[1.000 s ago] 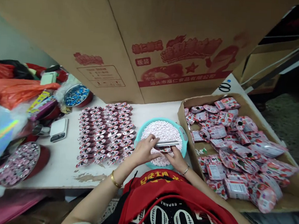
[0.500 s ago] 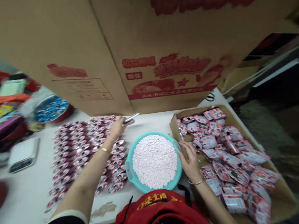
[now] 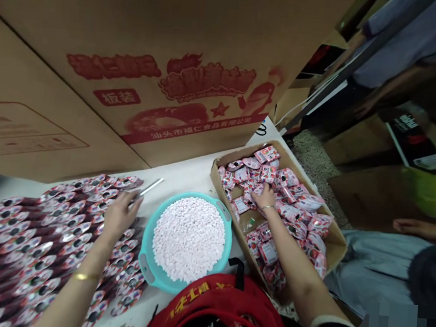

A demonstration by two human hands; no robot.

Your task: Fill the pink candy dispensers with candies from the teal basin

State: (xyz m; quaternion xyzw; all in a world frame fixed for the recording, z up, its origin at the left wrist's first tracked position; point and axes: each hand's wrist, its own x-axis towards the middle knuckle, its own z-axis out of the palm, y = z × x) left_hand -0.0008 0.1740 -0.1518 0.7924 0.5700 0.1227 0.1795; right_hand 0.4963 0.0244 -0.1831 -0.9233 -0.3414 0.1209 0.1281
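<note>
My left hand [image 3: 119, 215] is closed around a thin silver metal tool [image 3: 152, 186], whose bright end sticks out toward the right. Below that hand stand rows of pink pouches [image 3: 75, 223] packed close together, their tops gaping. A turquoise basin [image 3: 146, 273] filled with small whitish pellets [image 3: 190, 239] sits between my arms. My right hand [image 3: 265, 197] reaches into a cardboard tray [image 3: 222, 183] on the right, its fingers closed on a pink packet [image 3: 253, 193]. Many similar packets [image 3: 301, 199] lie loose around it.
Large brown cartons [image 3: 189, 141] with red print form a wall behind the table. Beyond the tray, at the right, another person's legs [image 3: 367, 268] and hand [image 3: 411, 228] show. More boxes [image 3: 368, 144] stand on the floor there.
My view has swung to the right. My right hand has gone from the basin's rim into the tray and onto a packet. The left hand still holds the metal tool over the pouches.
</note>
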